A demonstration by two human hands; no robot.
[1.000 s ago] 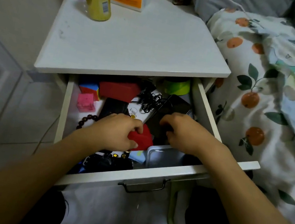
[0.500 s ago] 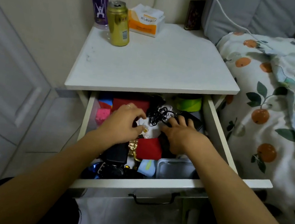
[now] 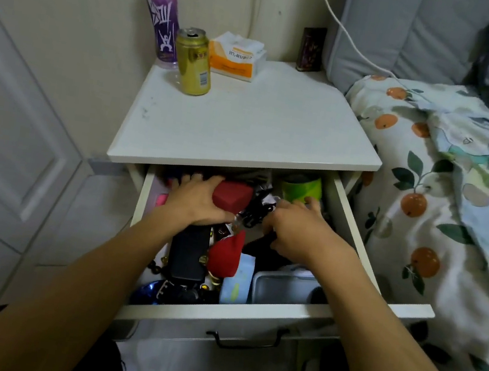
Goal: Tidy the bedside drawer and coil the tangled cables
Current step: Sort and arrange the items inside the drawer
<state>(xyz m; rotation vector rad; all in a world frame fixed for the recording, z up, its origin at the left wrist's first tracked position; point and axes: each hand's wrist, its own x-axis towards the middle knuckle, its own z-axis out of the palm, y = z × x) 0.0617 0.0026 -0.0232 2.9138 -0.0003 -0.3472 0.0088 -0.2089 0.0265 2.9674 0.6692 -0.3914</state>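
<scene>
In the open drawer (image 3: pixel 356 232), a red box (image 3: pixel 231 195) is gripped by the left hand (image 3: pixel 195 202). At its 3 o'clock, tangled cables (image 3: pixel 256 212) are touched by the right hand (image 3: pixel 298 229), its fingers curled; a grip cannot be told.

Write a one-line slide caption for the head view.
Left hand grips a red box; right hand reaches tangled black cables.

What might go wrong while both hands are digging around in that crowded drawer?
The tangled black cables lie between the left hand and right hand; tugging them could tighten the knots or drag small items along. The red box gripped by the left hand could slip back into the clutter.
</scene>
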